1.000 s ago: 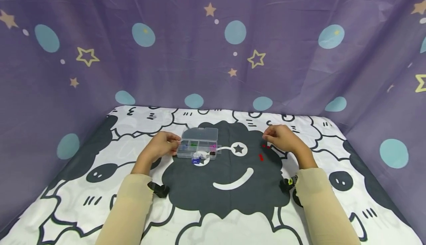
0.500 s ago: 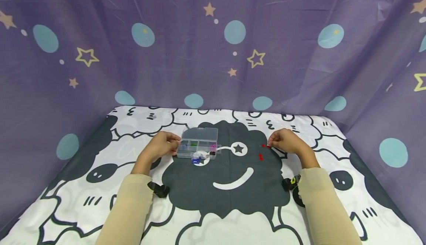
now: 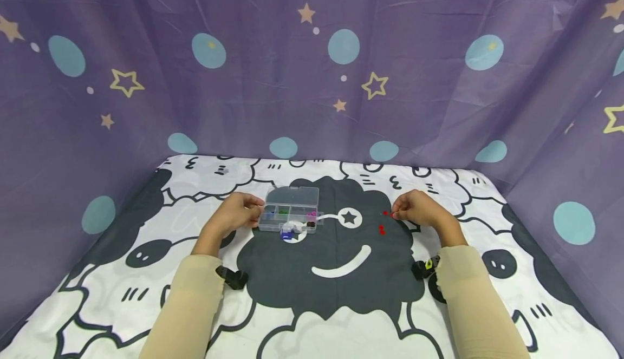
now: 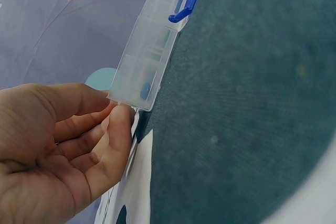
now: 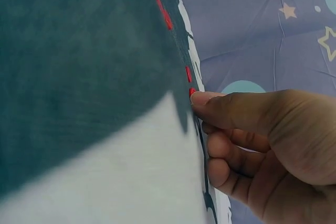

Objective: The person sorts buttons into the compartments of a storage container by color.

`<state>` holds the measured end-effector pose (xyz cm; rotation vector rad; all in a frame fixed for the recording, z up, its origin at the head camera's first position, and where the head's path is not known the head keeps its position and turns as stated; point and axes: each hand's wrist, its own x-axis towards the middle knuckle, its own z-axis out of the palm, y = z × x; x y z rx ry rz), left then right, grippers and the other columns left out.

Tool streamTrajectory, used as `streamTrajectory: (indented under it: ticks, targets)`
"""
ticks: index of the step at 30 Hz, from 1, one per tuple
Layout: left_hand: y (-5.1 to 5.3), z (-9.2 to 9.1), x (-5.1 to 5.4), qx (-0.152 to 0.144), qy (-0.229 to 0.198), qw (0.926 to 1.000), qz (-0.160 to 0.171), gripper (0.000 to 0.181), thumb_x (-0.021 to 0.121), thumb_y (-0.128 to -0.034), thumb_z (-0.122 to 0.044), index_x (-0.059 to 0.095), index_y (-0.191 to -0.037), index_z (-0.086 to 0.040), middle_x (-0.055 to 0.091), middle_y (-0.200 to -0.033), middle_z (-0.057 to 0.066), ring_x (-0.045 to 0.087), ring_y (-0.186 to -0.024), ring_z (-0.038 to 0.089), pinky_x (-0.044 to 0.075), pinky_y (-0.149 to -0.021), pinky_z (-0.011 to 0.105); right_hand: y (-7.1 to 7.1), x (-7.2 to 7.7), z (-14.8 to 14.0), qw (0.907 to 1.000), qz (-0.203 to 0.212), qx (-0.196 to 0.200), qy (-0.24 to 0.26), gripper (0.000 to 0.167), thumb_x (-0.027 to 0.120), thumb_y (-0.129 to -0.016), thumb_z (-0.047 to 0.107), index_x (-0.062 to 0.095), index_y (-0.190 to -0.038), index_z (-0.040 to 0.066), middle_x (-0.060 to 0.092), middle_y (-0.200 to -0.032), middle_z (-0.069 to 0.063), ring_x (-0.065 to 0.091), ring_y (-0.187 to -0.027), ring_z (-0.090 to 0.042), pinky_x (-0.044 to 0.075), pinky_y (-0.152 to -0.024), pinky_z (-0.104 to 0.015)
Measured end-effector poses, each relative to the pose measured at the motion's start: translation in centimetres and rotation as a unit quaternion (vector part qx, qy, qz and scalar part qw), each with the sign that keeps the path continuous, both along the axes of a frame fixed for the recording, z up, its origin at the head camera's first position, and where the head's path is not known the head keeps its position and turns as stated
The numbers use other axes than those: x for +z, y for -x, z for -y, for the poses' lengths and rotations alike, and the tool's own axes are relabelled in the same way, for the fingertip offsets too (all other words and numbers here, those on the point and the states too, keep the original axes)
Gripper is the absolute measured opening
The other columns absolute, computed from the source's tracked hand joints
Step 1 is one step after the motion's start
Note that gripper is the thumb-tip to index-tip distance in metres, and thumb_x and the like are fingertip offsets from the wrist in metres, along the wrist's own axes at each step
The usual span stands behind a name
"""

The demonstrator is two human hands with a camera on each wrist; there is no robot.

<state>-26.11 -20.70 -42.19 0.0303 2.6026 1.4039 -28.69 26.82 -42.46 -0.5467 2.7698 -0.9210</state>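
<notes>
My left hand (image 3: 238, 212) pinches the left end of a clear plastic compartment box (image 3: 273, 226) between thumb and fingers. The box stands with its lid raised; small blue, green, pink and dark pieces lie in separate compartments. A blue latch (image 4: 188, 1) shows on its front in the left wrist view. My right hand (image 3: 418, 208) is at the right of the dark patch, thumb and forefinger pinching a small red piece (image 5: 192, 92) at cloth level. Another red piece (image 5: 188, 74) lies just beside it. Farther off are touching red pieces (image 5: 164, 14).
A black-and-white cartoon sheep cloth (image 3: 336, 294) covers the table. Behind it hangs a purple curtain (image 3: 312, 121) with stars and dots. Black wrist cameras sit on both forearms.
My right hand has moved slightly right and down, its fingertips coming onto a red piece. The left hand and the box have stayed in place.
</notes>
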Motion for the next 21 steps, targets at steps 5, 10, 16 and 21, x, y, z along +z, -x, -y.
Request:
streamTrajectory:
  ticks: [5,10,16,21]
  targets:
    - [0.03,0.07,-0.01,-0.005,0.002,1.0,-0.004,0.029,0.062,-0.1027,-0.01,0.065,-0.128,0.004,0.066,-0.096,0.015,0.068,-0.074,0.017,0.061,-0.067,0.03,-0.07,0.05,0.16,1.0,0.007,0.0,-0.006,0.005,0.076,-0.091,0.006,0.073,-0.091,0.002,0.071,-0.081,-0.002,0.058,-0.071,-0.014,0.048,-0.064,-0.03]
    - [0.09,0.07,-0.1,-0.004,0.003,1.0,-0.005,0.029,0.061,-0.1026,-0.009,0.065,-0.128,0.005,0.067,-0.1,0.015,0.067,-0.074,0.016,0.061,-0.067,0.03,-0.09,0.1,0.28,0.9998,-0.004,0.009,-0.018,0.005,0.076,-0.09,0.006,0.073,-0.091,0.002,0.07,-0.08,-0.001,0.058,-0.071,-0.014,0.048,-0.067,-0.031]
    - [-0.01,0.1,-0.04,-0.005,0.004,1.0,-0.006,0.029,0.061,-0.1026,-0.009,0.065,-0.128,0.004,0.067,-0.099,0.016,0.068,-0.074,0.017,0.061,-0.067,0.03,-0.04,0.07,0.31,0.9996,-0.001,0.014,-0.025,0.004,0.075,-0.091,0.005,0.072,-0.088,0.003,0.069,-0.077,0.0,0.057,-0.07,-0.013,0.047,-0.065,-0.03]
    - [-0.04,0.04,0.01,-0.006,0.006,1.0,-0.005,0.029,0.062,-0.1027,-0.01,0.065,-0.128,0.004,0.067,-0.097,0.015,0.068,-0.074,0.017,0.061,-0.067,0.03,-0.07,0.02,0.27,0.9995,0.001,0.018,-0.027,0.004,0.073,-0.092,0.004,0.072,-0.088,0.004,0.068,-0.076,0.001,0.056,-0.068,-0.013,0.046,-0.063,-0.029]
